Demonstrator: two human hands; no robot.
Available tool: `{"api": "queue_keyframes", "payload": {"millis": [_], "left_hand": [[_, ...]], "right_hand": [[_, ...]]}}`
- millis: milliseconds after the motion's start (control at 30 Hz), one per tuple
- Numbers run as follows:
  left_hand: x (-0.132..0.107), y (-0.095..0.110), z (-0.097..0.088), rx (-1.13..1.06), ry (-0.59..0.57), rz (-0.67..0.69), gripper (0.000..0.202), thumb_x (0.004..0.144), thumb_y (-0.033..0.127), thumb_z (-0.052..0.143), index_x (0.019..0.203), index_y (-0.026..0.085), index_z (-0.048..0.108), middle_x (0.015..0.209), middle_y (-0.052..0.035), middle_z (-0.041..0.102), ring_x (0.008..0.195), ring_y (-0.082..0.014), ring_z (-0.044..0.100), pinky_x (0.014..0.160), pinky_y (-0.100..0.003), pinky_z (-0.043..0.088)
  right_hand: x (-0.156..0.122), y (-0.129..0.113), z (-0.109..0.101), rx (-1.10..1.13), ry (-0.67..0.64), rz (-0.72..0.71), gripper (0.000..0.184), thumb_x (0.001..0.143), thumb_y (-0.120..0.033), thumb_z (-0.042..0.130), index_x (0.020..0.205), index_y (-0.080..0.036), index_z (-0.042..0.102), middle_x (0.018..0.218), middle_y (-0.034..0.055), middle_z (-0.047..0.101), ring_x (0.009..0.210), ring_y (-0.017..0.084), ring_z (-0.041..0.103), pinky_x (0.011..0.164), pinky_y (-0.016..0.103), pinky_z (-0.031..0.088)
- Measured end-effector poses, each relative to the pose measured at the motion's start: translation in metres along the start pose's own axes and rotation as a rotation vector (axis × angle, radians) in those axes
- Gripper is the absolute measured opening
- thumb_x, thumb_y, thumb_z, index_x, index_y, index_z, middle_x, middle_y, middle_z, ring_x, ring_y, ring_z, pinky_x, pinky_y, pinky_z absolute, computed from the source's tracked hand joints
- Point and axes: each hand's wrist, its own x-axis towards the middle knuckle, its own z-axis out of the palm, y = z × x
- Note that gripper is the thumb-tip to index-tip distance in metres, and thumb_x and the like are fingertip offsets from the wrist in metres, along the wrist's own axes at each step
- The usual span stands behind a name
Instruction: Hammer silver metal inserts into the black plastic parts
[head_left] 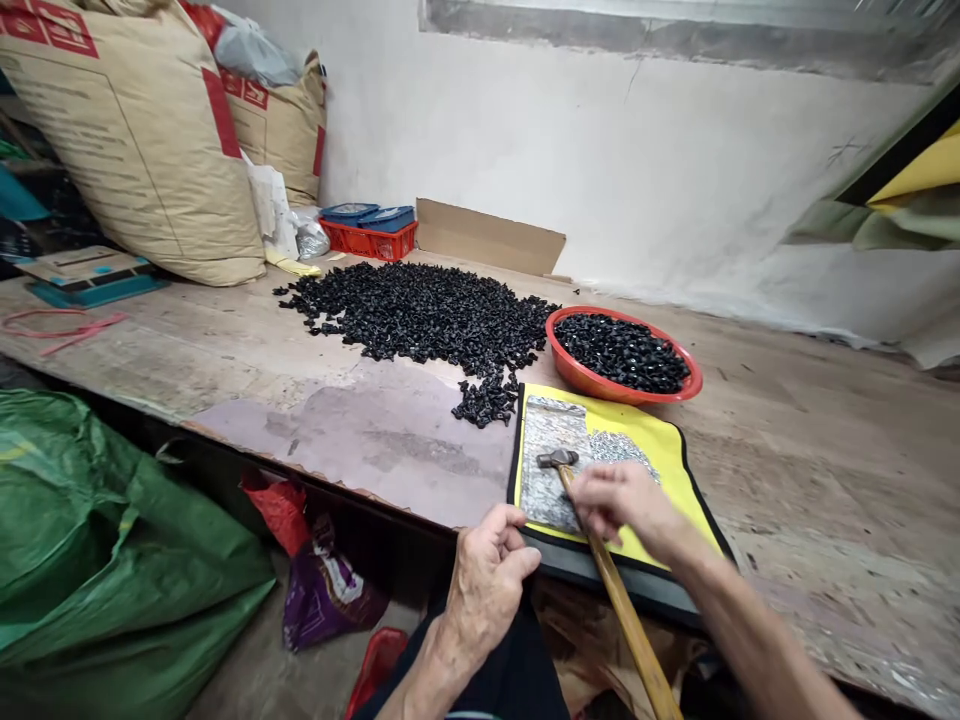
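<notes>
A hammer (630, 625) with a long wooden handle lies aslant, its metal head over a worn metal plate (553, 420). That plate rests on a yellow mat (679, 470) with dark edging. My right hand (622, 505) is over the upper handle, fingers curled together; whether it grips the handle or pinches something small is unclear. Just beyond it is a heap of small silvery metal pieces (619, 447). My left hand (491, 570) is at the mat's near left corner, thumb and fingers curled in; anything inside them is hidden.
Many small black parts (427, 310) are spread across the wooden table (810, 450). More fill a red basin (574, 375) behind the mat. Large paper sacks (142, 140), a red basket (367, 241) and a cardboard strip (487, 235) stand farther back. A green sack (112, 560) is below left.
</notes>
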Motion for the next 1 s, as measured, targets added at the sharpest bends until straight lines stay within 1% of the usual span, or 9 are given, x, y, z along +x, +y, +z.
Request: {"api": "queue_keyframes", "payload": {"millis": [67,167,233,300,433,567,667,800,1000], "left_hand": [[0.003,-0.001,-0.001,0.007,0.011,-0.02,0.016,0.067,0.014,0.053,0.082,0.017,0.057,0.055,0.0064,0.045,0.044,-0.0062,0.04,0.041,-0.018,0.03],[0.008,-0.004,-0.005,0.043,0.015,-0.041,0.006,0.067,0.014,0.052,0.071,0.017,0.056,0.052,0.0064,0.043,0.043,-0.0061,0.039,0.041,-0.019,0.028],[0.014,-0.007,-0.01,0.066,0.035,-0.045,0.005,0.068,0.014,0.051,0.065,0.017,0.054,0.048,0.0065,0.042,0.043,-0.0067,0.039,0.042,-0.019,0.028],[0.025,-0.007,-0.018,0.107,0.081,-0.018,0.008,0.069,0.015,0.051,0.061,0.017,0.052,0.047,0.0062,0.042,0.044,-0.0076,0.04,0.044,-0.02,0.03],[0.069,0.004,-0.033,0.357,0.215,0.199,0.009,0.07,0.014,0.053,0.062,0.017,0.056,0.058,0.0022,0.054,0.058,-0.011,0.05,0.057,-0.022,0.037],[0.127,0.021,-0.028,0.834,0.111,0.436,0.021,0.079,0.014,0.044,0.083,0.017,0.064,0.077,-0.0054,0.062,0.072,-0.016,0.055,0.067,-0.027,0.041],[0.157,0.029,-0.012,1.124,0.027,0.377,0.024,0.079,0.017,0.046,0.095,0.016,0.064,0.094,-0.0104,0.063,0.088,-0.0207,0.057,0.077,-0.031,0.042],[0.175,0.031,0.008,1.168,0.007,0.282,0.02,0.077,0.015,0.047,0.082,0.012,0.066,0.086,-0.0139,0.065,0.085,-0.0231,0.06,0.076,-0.033,0.043],[0.175,0.032,-0.001,1.106,0.047,0.277,0.016,0.076,0.014,0.047,0.076,0.016,0.063,0.08,-0.0092,0.064,0.083,-0.0211,0.06,0.073,-0.031,0.045]], "right_hand": [[0.031,-0.025,-0.035,0.005,0.243,-0.106,0.013,0.056,-0.025,0.067,0.057,-0.016,0.058,0.041,0.001,0.052,0.033,0.011,0.043,0.033,0.025,0.033],[0.062,-0.057,-0.079,0.06,0.518,-0.229,0.014,0.068,-0.033,0.06,0.073,-0.02,0.058,0.061,0.0092,0.061,0.047,0.015,0.053,0.045,0.032,0.044],[0.066,-0.06,-0.09,0.051,0.665,-0.256,0.02,0.072,-0.038,0.057,0.08,-0.019,0.059,0.071,0.0149,0.063,0.053,0.019,0.057,0.05,0.036,0.045],[0.059,-0.044,-0.086,-0.076,0.726,-0.259,0.026,0.073,-0.04,0.057,0.085,-0.017,0.06,0.072,0.0159,0.064,0.055,0.021,0.059,0.052,0.038,0.046],[0.036,0.018,-0.056,-0.607,0.607,-0.265,0.017,0.072,-0.031,0.057,0.08,-0.017,0.065,0.072,0.0096,0.066,0.065,0.022,0.061,0.061,0.034,0.046],[0.033,0.058,-0.038,-1.088,0.553,-0.264,0.022,0.079,-0.023,0.047,0.092,-0.016,0.065,0.092,0.0119,0.064,0.068,0.02,0.059,0.056,0.03,0.038],[0.041,0.066,-0.04,-1.147,0.51,-0.257,0.02,0.081,-0.021,0.047,0.089,-0.018,0.065,0.088,0.01,0.063,0.065,0.019,0.057,0.052,0.028,0.032],[0.05,0.071,-0.046,-1.179,0.484,-0.262,0.019,0.082,-0.02,0.044,0.081,-0.019,0.063,0.087,0.0077,0.064,0.067,0.017,0.056,0.054,0.027,0.029],[0.05,0.073,-0.052,-1.122,0.511,-0.244,0.018,0.08,-0.022,0.045,0.075,-0.019,0.062,0.068,0.0056,0.064,0.058,0.016,0.053,0.054,0.027,0.027]]}}
